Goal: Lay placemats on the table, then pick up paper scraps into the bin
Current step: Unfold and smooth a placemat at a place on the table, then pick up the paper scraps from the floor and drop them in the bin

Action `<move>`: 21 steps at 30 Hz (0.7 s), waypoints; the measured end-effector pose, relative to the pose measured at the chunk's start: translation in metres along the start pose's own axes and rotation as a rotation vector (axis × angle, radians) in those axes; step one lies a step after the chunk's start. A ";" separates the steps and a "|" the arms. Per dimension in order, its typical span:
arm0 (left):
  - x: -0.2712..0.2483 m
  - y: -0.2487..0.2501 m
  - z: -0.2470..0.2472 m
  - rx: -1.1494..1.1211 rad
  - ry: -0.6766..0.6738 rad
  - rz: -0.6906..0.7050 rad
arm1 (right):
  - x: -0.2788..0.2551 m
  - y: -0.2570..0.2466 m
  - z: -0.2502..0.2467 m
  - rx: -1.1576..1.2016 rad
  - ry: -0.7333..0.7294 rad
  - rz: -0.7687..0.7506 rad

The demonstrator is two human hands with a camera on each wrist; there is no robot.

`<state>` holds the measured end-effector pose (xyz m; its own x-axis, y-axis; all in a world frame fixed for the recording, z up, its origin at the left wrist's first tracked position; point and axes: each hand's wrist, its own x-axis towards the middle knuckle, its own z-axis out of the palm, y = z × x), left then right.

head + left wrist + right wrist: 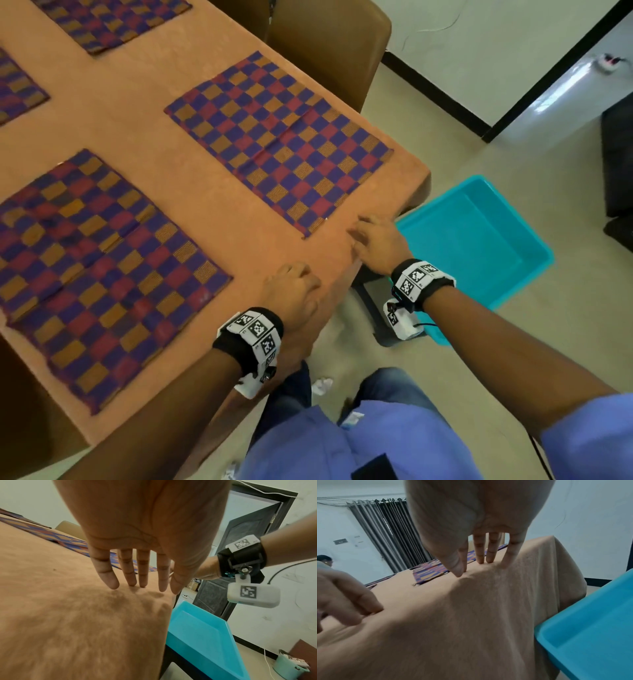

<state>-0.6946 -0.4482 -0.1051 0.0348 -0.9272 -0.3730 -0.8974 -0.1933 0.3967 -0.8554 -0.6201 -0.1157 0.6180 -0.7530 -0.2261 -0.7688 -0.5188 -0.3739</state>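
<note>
Placemats (281, 144) laid; scraps (322, 385) awaited the bin (479, 240).
Left hand (294, 291) and right hand (376, 243), fingers released, rested at lower centre, seemingly empty; scraps wanted pinching singly.

Four checked placemats (277, 144) lie on the orange-clothed worktop (147, 113). Both hands rest at its near corner: left hand (294, 291) at six o'clock, right hand (380, 243) beside it. At four o'clock, a turquoise bin (479, 240) on the floor; paper scraps (322, 385) lie by the legs.
</note>
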 end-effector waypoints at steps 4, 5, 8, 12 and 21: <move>-0.045 0.026 0.031 -0.038 0.075 -0.049 | -0.059 0.002 0.023 0.090 -0.016 -0.092; -0.056 0.034 0.040 -0.049 0.087 -0.054 | -0.074 0.005 0.028 0.091 -0.031 -0.119; -0.094 0.056 0.078 -0.081 0.059 -0.107 | -0.127 0.017 0.049 0.090 -0.100 -0.157; -0.141 0.080 0.150 -0.132 -0.061 -0.219 | -0.220 0.050 0.097 0.149 -0.254 -0.109; -0.236 0.101 0.284 -0.347 -0.315 -0.413 | -0.407 0.103 0.218 0.204 -0.670 0.162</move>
<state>-0.9184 -0.1579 -0.2155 0.1694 -0.6243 -0.7626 -0.6403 -0.6580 0.3964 -1.1499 -0.2786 -0.2584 0.5174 -0.3697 -0.7718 -0.8536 -0.2863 -0.4351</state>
